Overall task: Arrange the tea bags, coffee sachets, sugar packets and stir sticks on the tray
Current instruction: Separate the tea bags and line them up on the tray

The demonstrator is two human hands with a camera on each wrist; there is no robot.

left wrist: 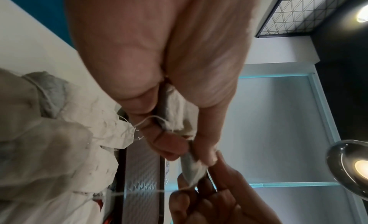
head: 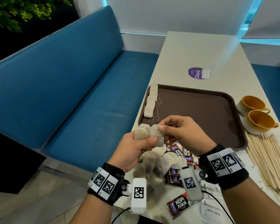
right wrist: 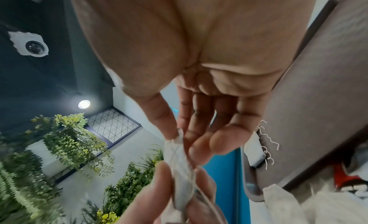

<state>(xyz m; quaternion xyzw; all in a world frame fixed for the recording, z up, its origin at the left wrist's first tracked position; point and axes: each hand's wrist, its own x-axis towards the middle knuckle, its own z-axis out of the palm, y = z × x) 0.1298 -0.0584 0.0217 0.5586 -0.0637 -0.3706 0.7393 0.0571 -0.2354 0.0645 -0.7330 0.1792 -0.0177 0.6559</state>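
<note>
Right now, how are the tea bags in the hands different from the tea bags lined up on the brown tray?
The crumpled beige tea bags in the hands are bunched together, pinched in the air by the left hand and right hand. The flat beige tea bags on the brown plastic tray lie untouched in a neat row along its left edge. Both have thin strings.

tray (head: 200, 110) middle bare, cups (head: 257, 115) beside

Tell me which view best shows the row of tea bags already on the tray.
The head view: the row of tea bags lies whole along the tray's left edge, strings trailing inward. The right wrist view catches only part of it, at its right side. The left wrist view does not show it.
</note>
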